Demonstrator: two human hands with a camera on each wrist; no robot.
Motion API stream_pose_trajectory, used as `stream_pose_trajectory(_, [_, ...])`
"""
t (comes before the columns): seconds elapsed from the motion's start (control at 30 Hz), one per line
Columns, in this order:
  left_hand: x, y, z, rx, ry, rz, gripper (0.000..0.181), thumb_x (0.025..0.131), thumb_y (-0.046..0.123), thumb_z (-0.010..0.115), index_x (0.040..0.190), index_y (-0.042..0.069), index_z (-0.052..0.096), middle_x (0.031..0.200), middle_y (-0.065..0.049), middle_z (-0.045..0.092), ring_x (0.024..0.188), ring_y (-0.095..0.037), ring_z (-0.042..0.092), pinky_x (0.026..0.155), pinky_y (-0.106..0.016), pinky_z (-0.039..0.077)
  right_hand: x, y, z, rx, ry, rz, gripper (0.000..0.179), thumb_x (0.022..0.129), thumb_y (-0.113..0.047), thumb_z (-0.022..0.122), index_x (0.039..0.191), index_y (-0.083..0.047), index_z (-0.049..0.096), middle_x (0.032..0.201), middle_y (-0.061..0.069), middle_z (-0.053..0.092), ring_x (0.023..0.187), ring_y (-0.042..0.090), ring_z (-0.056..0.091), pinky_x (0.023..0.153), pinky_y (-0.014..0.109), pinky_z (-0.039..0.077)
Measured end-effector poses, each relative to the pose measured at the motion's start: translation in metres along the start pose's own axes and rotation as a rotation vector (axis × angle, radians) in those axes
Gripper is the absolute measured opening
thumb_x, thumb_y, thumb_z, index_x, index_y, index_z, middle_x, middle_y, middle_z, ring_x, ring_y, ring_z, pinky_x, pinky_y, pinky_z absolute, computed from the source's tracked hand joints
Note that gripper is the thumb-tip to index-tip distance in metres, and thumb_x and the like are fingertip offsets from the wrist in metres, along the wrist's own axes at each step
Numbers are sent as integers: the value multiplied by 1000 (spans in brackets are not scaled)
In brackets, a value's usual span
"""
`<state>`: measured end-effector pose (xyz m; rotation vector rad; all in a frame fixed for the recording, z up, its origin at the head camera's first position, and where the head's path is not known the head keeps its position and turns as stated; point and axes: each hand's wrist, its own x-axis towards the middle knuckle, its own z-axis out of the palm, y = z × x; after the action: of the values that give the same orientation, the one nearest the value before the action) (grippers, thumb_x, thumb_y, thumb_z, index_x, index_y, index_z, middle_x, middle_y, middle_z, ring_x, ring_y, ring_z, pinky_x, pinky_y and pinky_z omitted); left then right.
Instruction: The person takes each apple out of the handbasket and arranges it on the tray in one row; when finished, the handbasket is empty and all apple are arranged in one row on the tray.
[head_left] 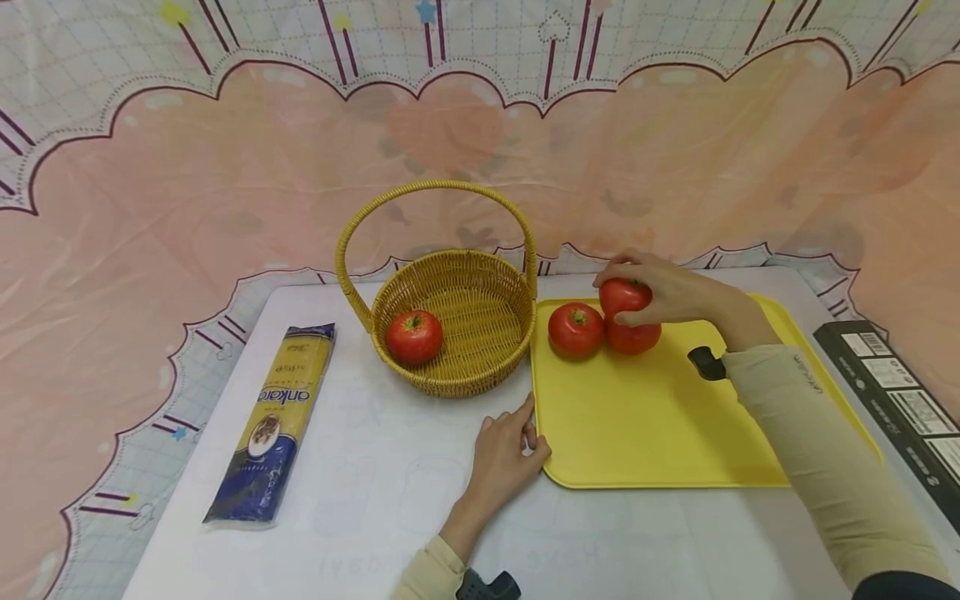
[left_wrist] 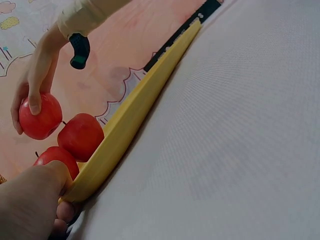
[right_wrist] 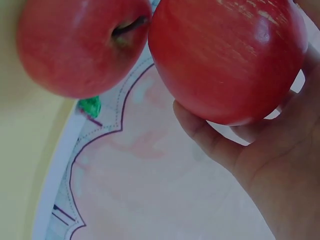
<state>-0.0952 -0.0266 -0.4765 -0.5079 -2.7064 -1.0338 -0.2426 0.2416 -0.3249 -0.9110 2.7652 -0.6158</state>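
My right hand (head_left: 671, 287) grips a red apple (head_left: 622, 296), held above the far left part of the yellow tray (head_left: 660, 425). In the right wrist view, the fingers and thumb curve round this apple (right_wrist: 225, 60). Close by it on the tray are two more apples, the left one (head_left: 576, 330) and the right one (head_left: 634, 338), which the held apple partly covers from above. At the tray's left edge my left hand (head_left: 502, 458) pinches the rim; in the left wrist view its thumb (left_wrist: 37, 187) is above and its fingertips below.
A yellow wicker basket (head_left: 480, 379) with a tall handle stands left of the tray and has one apple (head_left: 415, 337) inside. Farther left lies a blue and yellow pasta packet (head_left: 273, 425). A long black box (head_left: 892, 408) lies along the right side of the white table (head_left: 375, 517).
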Motion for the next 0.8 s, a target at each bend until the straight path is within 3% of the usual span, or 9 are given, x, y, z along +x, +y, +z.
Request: stream_pose_trajectory(0.8, [0, -1, 1, 15, 8, 8, 57, 76, 17, 63, 131, 3, 55, 64, 13, 55, 55, 2, 34, 63, -18, 23, -25, 23, -9, 27, 6, 134, 48, 77, -25, 74, 122, -25, 58, 132, 8, 42, 112, 31, 47, 88, 51, 48])
